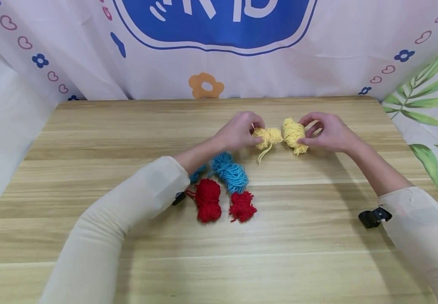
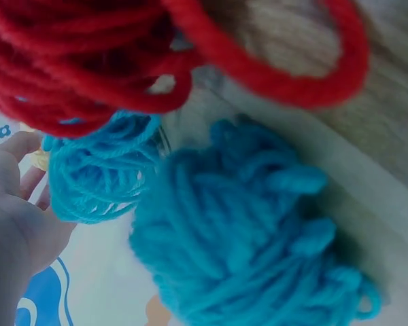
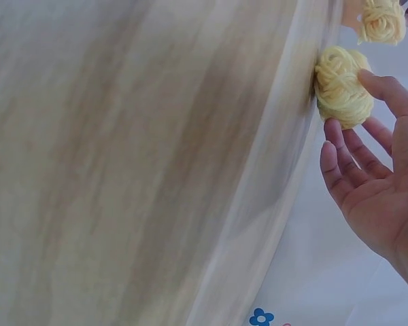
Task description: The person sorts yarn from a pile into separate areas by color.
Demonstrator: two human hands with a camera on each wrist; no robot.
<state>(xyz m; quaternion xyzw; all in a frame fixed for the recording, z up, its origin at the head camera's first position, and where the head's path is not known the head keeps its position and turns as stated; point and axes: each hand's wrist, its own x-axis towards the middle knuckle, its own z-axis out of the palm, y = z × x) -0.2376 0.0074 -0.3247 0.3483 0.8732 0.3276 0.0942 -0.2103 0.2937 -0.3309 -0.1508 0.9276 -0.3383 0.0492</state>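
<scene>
Toward the back of the table, my left hand [image 1: 239, 131] pinches a small yellow yarn bundle [image 1: 272, 136] with a loose tail hanging toward the front. Just right of it stands a fuller yellow yarn bundle [image 1: 292, 133], gripped at its right side between the thumb and fingers of my right hand [image 1: 330, 133]. The right wrist view shows that bundle [image 3: 341, 92] against the thumb and fingertips, with the smaller one [image 3: 382, 22] beyond. In the left wrist view, blue yarn [image 2: 102, 173] covers part of my left hand [image 2: 24, 217] and most of what it holds.
Nearer the front lie a blue yarn bundle [image 1: 231, 173], a second blue one [image 1: 197, 174] partly behind the left forearm, and two red bundles, one larger [image 1: 208, 200], one smaller [image 1: 243, 207]. A printed cloth [image 1: 158, 71] hangs behind the wooden table [image 1: 279, 261].
</scene>
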